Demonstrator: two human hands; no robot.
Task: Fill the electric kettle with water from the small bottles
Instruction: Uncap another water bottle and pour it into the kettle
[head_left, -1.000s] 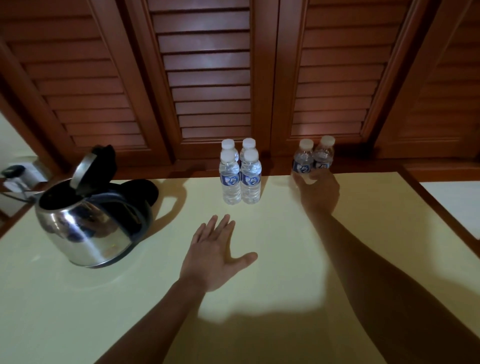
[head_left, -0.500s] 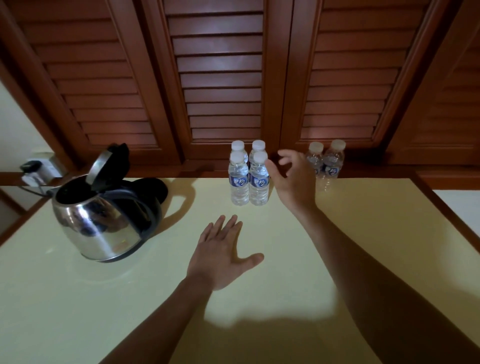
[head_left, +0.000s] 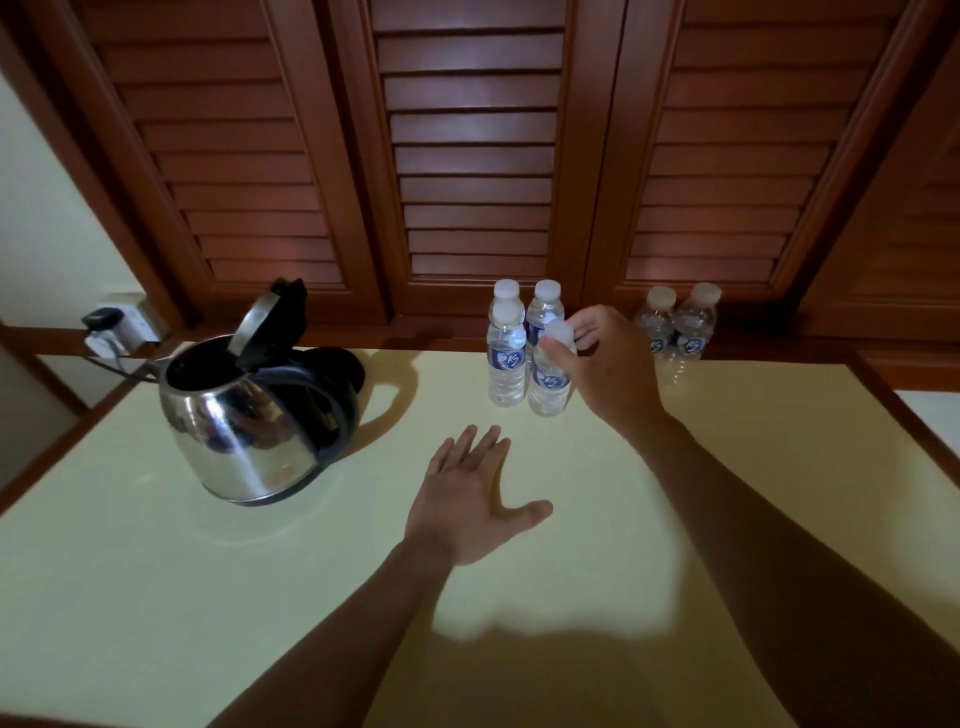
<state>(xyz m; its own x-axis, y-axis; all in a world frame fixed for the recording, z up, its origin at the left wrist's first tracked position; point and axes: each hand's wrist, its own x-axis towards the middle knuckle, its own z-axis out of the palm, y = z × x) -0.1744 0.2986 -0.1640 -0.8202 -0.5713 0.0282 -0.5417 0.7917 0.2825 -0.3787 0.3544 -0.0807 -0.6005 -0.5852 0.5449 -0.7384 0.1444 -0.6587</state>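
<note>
A steel electric kettle (head_left: 244, 426) stands at the table's left with its lid (head_left: 260, 322) tipped open and a black handle facing right. A cluster of several small capped water bottles (head_left: 505, 358) stands at the back middle. My right hand (head_left: 610, 369) curls its fingers round the front right bottle (head_left: 548, 387) of that cluster, just under its white cap, and the bottle leans slightly. My left hand (head_left: 470, 499) lies flat on the table in front of the cluster, fingers straight and spread, holding nothing.
Two more small bottles (head_left: 678, 332), clear and seemingly empty, stand at the back right. The kettle's black base (head_left: 343, 364) sits behind the kettle. A plug and cord (head_left: 106, 325) sit in a wall socket at far left. Louvred wooden doors (head_left: 472, 156) close off the pale yellow table (head_left: 260, 597).
My right hand has swung left from the two back right bottles to the cluster and closed round its front right bottle. My left hand has stayed flat on the table.
</note>
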